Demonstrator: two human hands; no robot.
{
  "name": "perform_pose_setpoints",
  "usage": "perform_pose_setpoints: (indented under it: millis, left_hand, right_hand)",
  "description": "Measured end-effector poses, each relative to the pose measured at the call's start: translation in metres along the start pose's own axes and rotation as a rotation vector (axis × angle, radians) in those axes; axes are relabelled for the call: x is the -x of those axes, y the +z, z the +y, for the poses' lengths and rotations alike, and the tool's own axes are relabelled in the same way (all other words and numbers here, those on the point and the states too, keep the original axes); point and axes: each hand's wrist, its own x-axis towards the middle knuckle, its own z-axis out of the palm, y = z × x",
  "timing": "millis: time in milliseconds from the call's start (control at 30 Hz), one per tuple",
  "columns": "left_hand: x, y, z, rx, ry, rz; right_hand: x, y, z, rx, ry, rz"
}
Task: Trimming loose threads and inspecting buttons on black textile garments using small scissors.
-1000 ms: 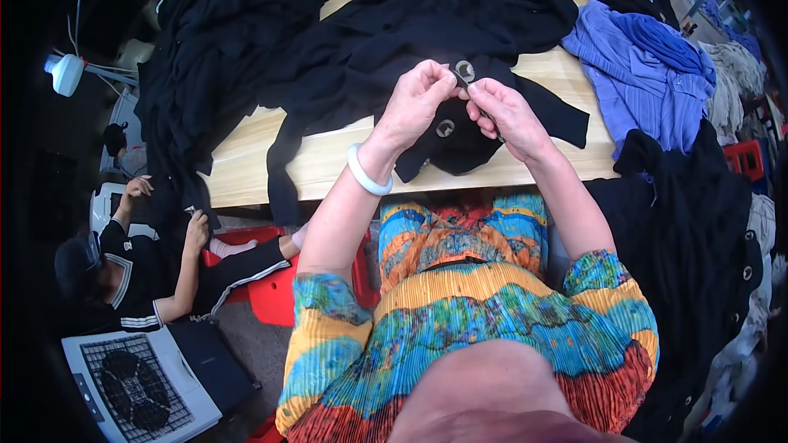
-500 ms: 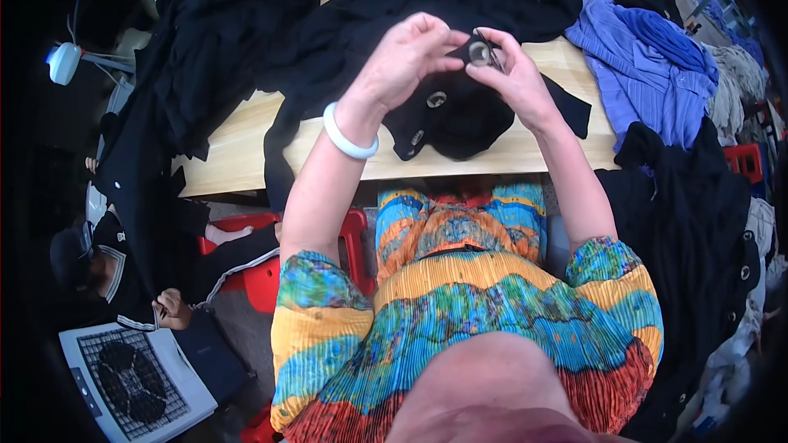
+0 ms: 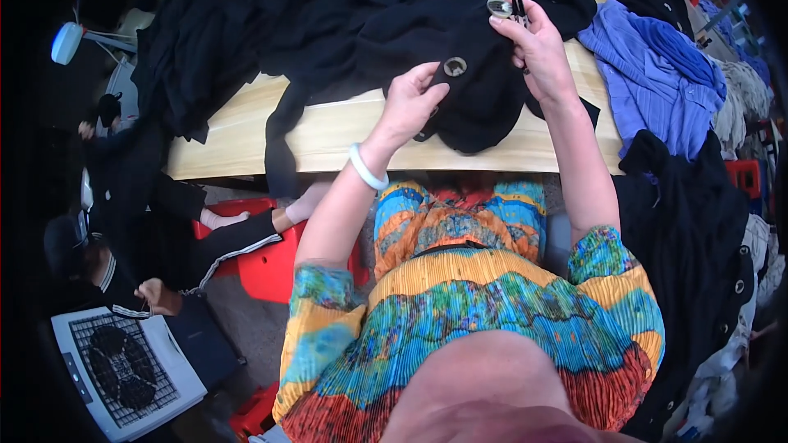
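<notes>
My left hand [image 3: 410, 105], a pale bangle [image 3: 368, 167] on its wrist, pinches the edge of a black garment [image 3: 476, 111] on the table. A round, dark-rimmed button [image 3: 455, 66] shows on the cloth just beyond its fingertips. Farther off and to the right, my raised right hand [image 3: 538, 47] is closed around small black thread snips [image 3: 516, 5], their two narrow blades pointing away from me. At its thumb and fingertip sits another round button [image 3: 498, 7]; whether that one is sewn to cloth, I cannot tell.
More black garments [image 3: 222, 25] cover the wooden table [image 3: 345, 143]. Purple-blue clothing [image 3: 648, 74] lies at the right, with dark clothes [image 3: 689, 230] hanging below. On the left, a seated person [image 3: 107, 262] is near a red stool [image 3: 267, 271] and a boxy fan [image 3: 127, 369].
My hands have moved apart: the left came down and nearer, the right went up and away with the snips and a button. The seated person's arm shifted slightly.
</notes>
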Motion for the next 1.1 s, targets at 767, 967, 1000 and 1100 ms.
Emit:
perform_pose_setpoints:
  millis: [767, 967, 1000, 1100]
  left_hand:
    - [0.001, -0.008, 0.035, 0.307, -0.174, -0.168]
    - [-0.003, -0.015, 0.03, 0.306, -0.168, -0.279]
    - [-0.001, -0.014, 0.031, 0.305, -0.168, -0.279]
    - [0.003, -0.006, 0.031, 0.056, 0.025, -0.058]
  right_hand:
    - [0.016, -0.005, 0.007, 0.276, -0.307, -0.332]
    - [0.017, -0.005, 0.007, 0.23, -0.01, -0.543]
    - [0.017, -0.007, 0.008, 0.196, -0.027, -0.49]
    - [0.024, -0.002, -0.004, 0.243, 0.022, -0.385]
